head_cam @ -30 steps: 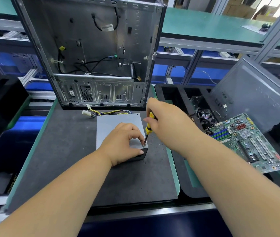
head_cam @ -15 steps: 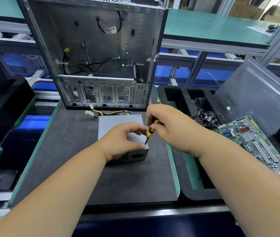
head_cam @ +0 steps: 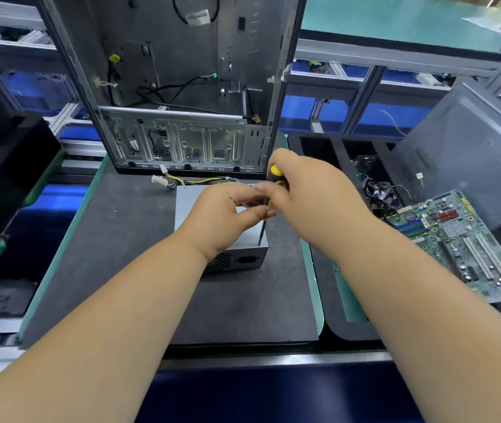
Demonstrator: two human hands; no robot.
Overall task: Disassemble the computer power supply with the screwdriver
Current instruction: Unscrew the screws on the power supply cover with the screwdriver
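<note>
On dark foam mat: boxy grey metal PSU (head_cam: pixel 192 206); right hand (head_cam: pixel 310 196) grasps yellow-handled screwdriver (head_cam: pixel 269 206), left hand (head_cam: pixel 224 218) pinches shaft.

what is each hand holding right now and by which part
The right hand grips the screwdriver by its yellow and black handle. The left hand rests on top of the power supply, fingertips at the shaft; a pinch cannot be told.

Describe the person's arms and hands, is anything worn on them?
Nothing is worn. The left hand and the right hand are bare, with no gloves, rings or watch visible. Both forearms are uncovered right to the bottom of the picture, with no sleeves or wrist straps in view.
</note>
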